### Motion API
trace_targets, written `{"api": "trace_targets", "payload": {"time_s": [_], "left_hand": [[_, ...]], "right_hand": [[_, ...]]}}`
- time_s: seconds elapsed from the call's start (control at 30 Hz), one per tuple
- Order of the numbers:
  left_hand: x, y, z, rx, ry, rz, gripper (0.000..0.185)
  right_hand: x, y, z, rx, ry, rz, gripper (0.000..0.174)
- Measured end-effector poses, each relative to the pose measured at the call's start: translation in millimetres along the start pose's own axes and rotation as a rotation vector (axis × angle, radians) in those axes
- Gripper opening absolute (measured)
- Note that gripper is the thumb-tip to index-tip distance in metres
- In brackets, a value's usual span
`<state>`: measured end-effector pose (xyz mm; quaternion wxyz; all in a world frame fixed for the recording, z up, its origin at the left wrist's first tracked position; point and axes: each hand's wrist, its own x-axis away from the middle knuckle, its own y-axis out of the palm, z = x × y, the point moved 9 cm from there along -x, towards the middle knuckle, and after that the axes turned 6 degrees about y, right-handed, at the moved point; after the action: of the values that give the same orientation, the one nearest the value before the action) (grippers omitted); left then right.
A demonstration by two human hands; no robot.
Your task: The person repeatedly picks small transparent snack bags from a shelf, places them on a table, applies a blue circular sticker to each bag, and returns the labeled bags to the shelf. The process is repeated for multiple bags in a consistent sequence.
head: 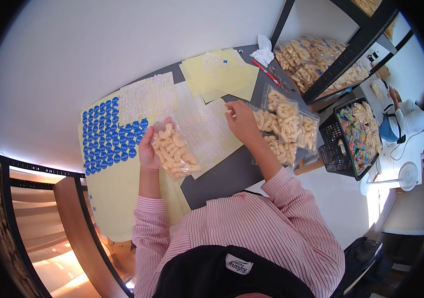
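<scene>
My left hand (150, 149) holds up a clear plastic bag of curled, pale snack puffs (174, 151) above the table. Over a sheet of small white labels (212, 130), my right hand (239, 118) is raised with its fingers curled, and whether something tiny is between the fingertips cannot be told. Just right of that hand lies a pile of similar filled bags (286, 123). Left of the held bag are rows of round blue stickers (104, 134) on yellow backing paper. Another sheet of white labels (148, 95) partly covers them.
Yellow backing sheets (242, 80), a red pen (266, 72), scissors (284, 83) and crumpled white tissue (263, 51) lie at the table's far side. Shelves of bagged snacks (312, 56) stand behind. A black crate (337, 136) of packets sits at right, near another person (409, 115) and a fan (407, 176).
</scene>
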<state>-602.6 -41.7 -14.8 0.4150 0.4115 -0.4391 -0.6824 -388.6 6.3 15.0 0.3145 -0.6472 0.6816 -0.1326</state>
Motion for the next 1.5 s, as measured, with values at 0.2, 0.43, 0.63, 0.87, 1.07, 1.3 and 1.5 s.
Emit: {"api": "trace_targets", "payload": {"time_s": [0.2, 0.43, 0.63, 0.87, 1.07, 1.3, 1.5], "left_hand": [[-2, -32, -13, 0.080, -0.067, -0.051, 0.050], [-3, -35, -6, -0.052, 0.018, 0.000, 0.042], [-2, -29, -5, -0.114, 0.026, 0.070, 0.038], [-2, -31, -8, -0.124, 0.022, 0.077, 0.038], [-1, -45, -5, -0.180, 0.039, 0.184, 0.039], [-4, -48, -11, -0.198, 0.003, 0.174, 0.048], [-4, -53, -10, -0.156, -0.001, 0.205, 0.046]], "right_hand": [[-23, 35, 31, 0.477, 0.215, -0.020, 0.014], [-24, 37, 31, 0.463, 0.214, -0.013, 0.013], [-26, 37, 39, 0.377, 0.290, -0.036, 0.020], [-34, 39, 57, 0.350, 0.284, -0.043, 0.019], [-42, 45, 66, 0.302, 0.318, -0.157, 0.018], [-29, 38, 41, 0.371, 0.242, 0.000, 0.012], [-34, 42, 44, 0.370, 0.251, -0.065, 0.009]]}}
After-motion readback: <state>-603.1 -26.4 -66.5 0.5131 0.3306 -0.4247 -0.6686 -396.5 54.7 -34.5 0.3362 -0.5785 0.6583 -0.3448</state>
